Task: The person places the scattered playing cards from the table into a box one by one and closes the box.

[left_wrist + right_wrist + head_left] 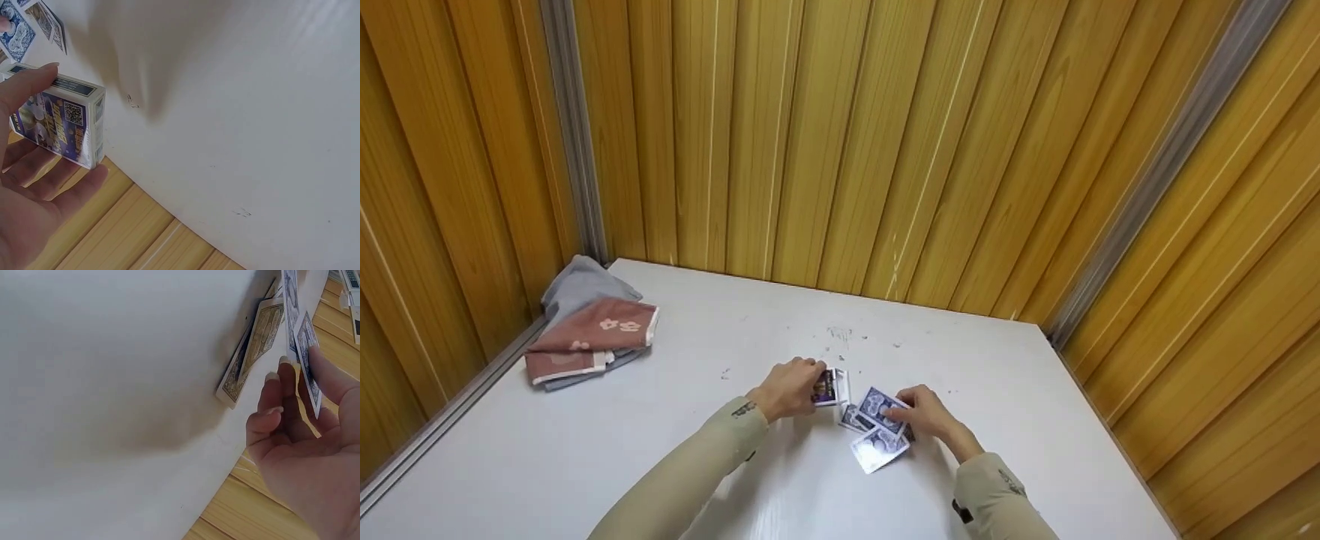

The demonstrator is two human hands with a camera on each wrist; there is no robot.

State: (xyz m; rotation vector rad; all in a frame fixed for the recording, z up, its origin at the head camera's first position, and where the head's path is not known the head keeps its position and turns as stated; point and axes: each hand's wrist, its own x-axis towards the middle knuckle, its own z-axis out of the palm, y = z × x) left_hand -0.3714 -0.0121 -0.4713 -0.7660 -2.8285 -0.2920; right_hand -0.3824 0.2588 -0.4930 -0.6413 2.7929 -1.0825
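Observation:
My left hand (pixel 789 388) grips a small playing-card box (pixel 56 121) with purple and yellow print and a square code, thumb on one narrow side and fingers underneath. A white flap or edge (pixel 843 386) shows at the box's right end in the head view. Between thumb and fingers, my right hand (pixel 928 412) pinches a blue-backed playing card (pixel 879 406). A second blue-backed card (pixel 877 450) lies below it, shiny with glare, and another (pixel 853 418) is partly covered. More cards (pixel 253 349) overlap on the table beside the right fingers in the right wrist view.
A grey cloth (pixel 585 289) and a folded reddish cloth with white flowers (pixel 592 337) lie at the table's left back corner. The white table (pixel 720 315) has small dark marks. Yellow wood-patterned walls (pixel 825 150) with grey corner posts (pixel 574 135) surround it.

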